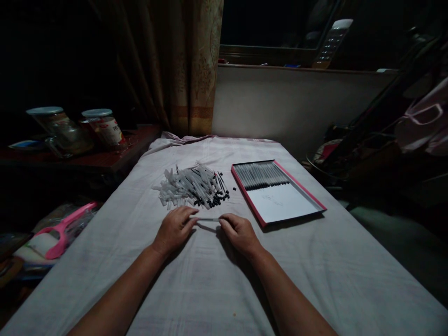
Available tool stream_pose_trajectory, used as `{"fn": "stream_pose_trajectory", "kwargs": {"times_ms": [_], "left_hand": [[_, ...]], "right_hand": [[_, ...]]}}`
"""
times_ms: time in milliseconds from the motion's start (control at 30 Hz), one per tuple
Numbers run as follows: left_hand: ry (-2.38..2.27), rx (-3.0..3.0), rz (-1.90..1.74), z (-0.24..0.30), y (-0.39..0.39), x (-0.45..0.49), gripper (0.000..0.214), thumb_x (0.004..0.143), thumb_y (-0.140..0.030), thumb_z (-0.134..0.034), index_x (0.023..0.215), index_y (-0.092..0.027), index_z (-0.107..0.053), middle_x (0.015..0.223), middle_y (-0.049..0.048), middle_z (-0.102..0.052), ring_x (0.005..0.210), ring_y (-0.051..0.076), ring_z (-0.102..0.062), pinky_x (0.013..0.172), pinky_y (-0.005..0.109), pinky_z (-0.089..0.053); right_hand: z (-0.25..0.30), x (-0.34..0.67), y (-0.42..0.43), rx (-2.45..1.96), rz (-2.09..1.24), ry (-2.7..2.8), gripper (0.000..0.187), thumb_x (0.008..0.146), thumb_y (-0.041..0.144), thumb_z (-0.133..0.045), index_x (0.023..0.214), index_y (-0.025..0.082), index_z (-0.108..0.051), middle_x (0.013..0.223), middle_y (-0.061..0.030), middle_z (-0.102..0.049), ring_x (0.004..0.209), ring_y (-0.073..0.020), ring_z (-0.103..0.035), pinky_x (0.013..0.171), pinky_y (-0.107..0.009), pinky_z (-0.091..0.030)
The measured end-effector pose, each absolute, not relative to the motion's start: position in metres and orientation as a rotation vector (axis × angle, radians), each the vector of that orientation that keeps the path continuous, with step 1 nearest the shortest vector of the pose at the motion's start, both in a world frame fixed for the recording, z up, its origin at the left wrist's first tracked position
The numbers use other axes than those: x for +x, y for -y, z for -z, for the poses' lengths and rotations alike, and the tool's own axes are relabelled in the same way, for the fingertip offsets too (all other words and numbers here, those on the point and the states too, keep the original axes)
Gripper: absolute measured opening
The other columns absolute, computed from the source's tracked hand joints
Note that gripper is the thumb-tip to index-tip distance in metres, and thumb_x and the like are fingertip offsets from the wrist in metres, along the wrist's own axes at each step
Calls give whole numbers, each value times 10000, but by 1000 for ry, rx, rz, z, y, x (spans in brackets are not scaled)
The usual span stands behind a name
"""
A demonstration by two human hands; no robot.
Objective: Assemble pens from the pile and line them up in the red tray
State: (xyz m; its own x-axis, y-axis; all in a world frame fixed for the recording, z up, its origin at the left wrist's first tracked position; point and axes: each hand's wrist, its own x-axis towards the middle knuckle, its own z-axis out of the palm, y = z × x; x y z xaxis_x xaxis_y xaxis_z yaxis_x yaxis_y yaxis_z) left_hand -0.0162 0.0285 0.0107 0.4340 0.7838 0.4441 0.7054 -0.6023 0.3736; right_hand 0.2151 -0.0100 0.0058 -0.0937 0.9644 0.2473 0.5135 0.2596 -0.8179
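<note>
Between my two hands a thin, pale pen (208, 219) is held level, just above the cloth. My left hand (177, 227) pinches its left end, and my right hand (241, 231) pinches the other. Right beyond my hands lies a loose heap of clear pen barrels (191, 183), mixed with dark refills. Small black caps (215, 200) are scattered along the heap's near right side. To the right, a shallow red-edged box (261, 219) holds a row of pens (264, 175) side by side in its far half, black ends toward me. Its near half shows a white bottom.
A whitish cloth (210, 289) covers the table. At the left a dark red side table (133, 149) bears lidded jars (105, 130). Pink-handled scissors (61, 233) lie low at the left edge. Behind are a curtain (196, 70) and a window ledge with a bottle (331, 44).
</note>
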Motion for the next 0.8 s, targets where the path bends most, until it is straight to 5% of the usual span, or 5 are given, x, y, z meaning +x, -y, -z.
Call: {"fn": "stream_pose_trajectory", "kwargs": {"times_ms": [167, 400, 800], "left_hand": [[-1997, 2553, -506, -25, -57, -17, 260, 902, -393, -547, 944, -176, -684, 979, 121, -679, 979, 304, -609, 853, 420, -452], [-2118, 2649, -201, -37, -63, -2, 223, 893, -312, -564, 944, -154, -713, 1024, 153, -653, 1020, 344, -592, 834, 436, -426], [-1473, 2433, -1037, -3, -18, -31, 260, 954, -376, -485, 1047, -213, -664, 978, 60, -747, 883, 201, -697, 812, 314, -539]], "right_hand": [[-7, 235, 11, -1407, -777, 1436, 300, 855, 414, -496, 753, 188, -665, 657, -31, -681, 633, -181, -638, 606, -267, -480], [-4, 237, 8, -1360, -885, 1300, 318, 802, 477, -558, 786, 180, -670, 633, -30, -666, 560, -168, -604, 510, -253, -450], [-19, 232, 15, -1307, -965, 1217, 242, 721, 381, -576, 769, 173, -691, 610, -19, -633, 495, -122, -499, 436, -225, -370]]}}
